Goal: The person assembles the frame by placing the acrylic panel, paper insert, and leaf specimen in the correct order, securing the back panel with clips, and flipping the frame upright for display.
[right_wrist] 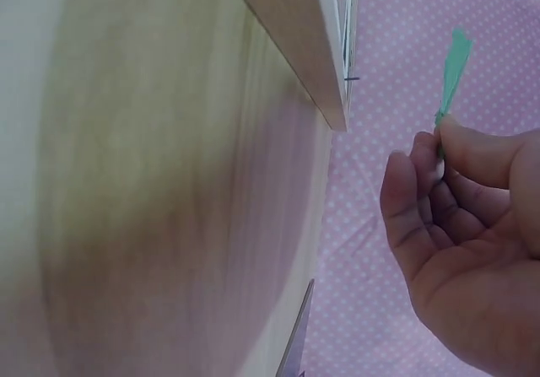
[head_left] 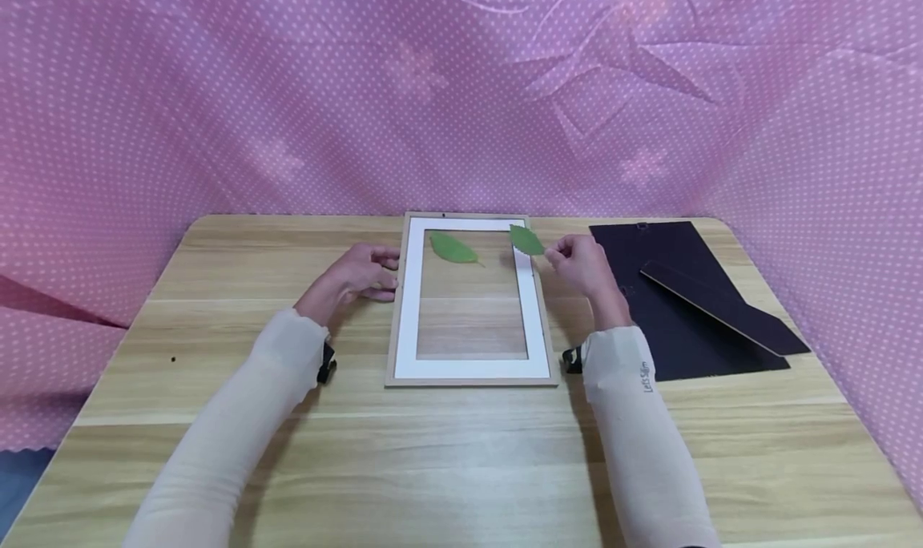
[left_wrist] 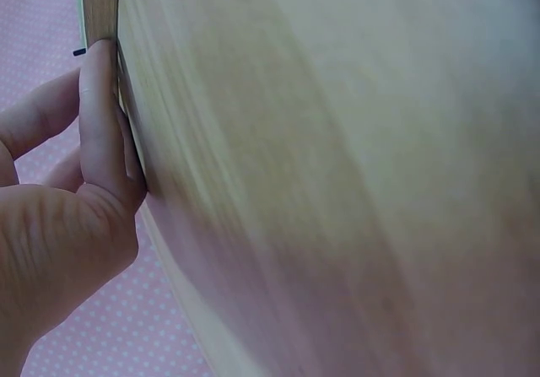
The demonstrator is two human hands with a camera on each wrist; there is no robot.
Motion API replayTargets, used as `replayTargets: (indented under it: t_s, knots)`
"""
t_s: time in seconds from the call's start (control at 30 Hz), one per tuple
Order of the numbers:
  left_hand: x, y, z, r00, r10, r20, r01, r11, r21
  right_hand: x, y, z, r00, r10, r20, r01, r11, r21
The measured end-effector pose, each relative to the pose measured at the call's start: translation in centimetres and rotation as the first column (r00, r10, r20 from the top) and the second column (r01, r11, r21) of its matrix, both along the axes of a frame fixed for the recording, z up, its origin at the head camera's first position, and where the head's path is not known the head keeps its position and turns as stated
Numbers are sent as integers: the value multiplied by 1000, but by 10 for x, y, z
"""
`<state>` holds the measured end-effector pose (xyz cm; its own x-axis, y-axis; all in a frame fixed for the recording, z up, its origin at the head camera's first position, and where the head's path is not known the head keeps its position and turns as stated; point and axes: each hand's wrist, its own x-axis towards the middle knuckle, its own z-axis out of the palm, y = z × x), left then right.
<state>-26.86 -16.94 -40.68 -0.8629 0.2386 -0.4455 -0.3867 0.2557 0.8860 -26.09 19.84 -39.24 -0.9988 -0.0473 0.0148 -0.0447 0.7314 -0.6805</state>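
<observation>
A picture frame (head_left: 472, 373) with a white mat and a pale wood border lies on the table. Inside its window, near the top, lies a green leaf (head_left: 453, 248) with a short stem. My left hand (head_left: 365, 271) rests at the frame's left side; in the left wrist view its nearly straight thumb (left_wrist: 99, 124) touches the wooden edge. Above the frame's upper right side, my right hand (head_left: 582, 264) pinches a second green leaf (head_left: 526, 240) by its end between thumb and fingers. That leaf (right_wrist: 456, 65) appears nearly edge-on in the right wrist view.
To the right lies a black backing board (head_left: 692, 356) with its stand leg (head_left: 728, 308) angled across it. Small dark tabs stick out from the frame's border. A pink dotted cloth (head_left: 461, 91) hangs behind the wooden table (head_left: 447, 468).
</observation>
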Motion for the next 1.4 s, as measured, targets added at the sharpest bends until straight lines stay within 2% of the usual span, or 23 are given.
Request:
replayTargets:
  t_s: [0.5,0.7,1.4]
  knots:
    - [0,0,-1,1000,-11,-8,11,1000,-12,2,-6,0,998,58,-1,-58,998,-13]
    - [0,0,-1,1000,-9,-6,9,1000,-21,2,-12,0,996,79,45,-76,996,-54]
    - [-2,0,-1,1000,-3,4,3,1000,-21,3,-31,6,983,162,83,-165,986,29]
